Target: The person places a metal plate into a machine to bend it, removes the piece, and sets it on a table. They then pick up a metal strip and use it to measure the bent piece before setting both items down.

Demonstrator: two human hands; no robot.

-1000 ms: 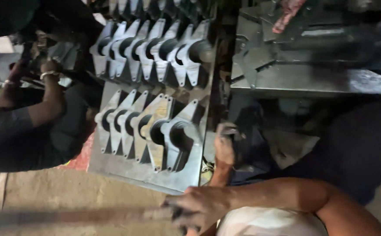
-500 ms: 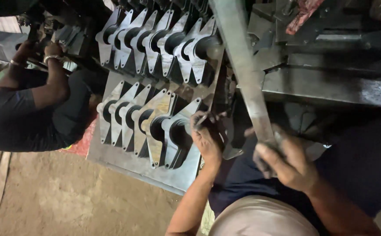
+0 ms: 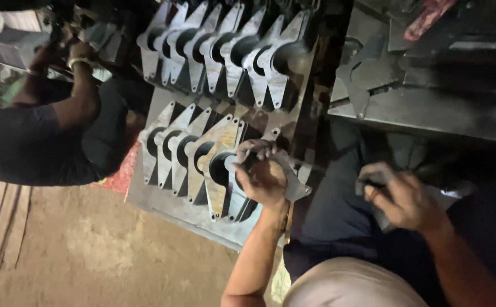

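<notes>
My left hand (image 3: 262, 173) is closed on a flat grey metal bracket plate (image 3: 297, 186) with a round cut-out, at the right end of a lower row of upright bracket plates (image 3: 191, 156). The held plate leans against the last one in that row. My right hand (image 3: 404, 199) hovers over my dark-trousered lap with its fingers curled. Whether it holds anything is unclear in the dim light.
A second row of the same plates (image 3: 231, 51) stands further away on the steel sheet (image 3: 162, 202). A dark metal work table (image 3: 430, 113) with cut pieces lies to the right. A co-worker in a dark shirt (image 3: 26, 148) crouches at left, above the dirt floor (image 3: 88, 250).
The long metal bar that my right hand held half a second ago is out of view, and that hand has dropped to my lap. My left hand has closed on the end plate.
</notes>
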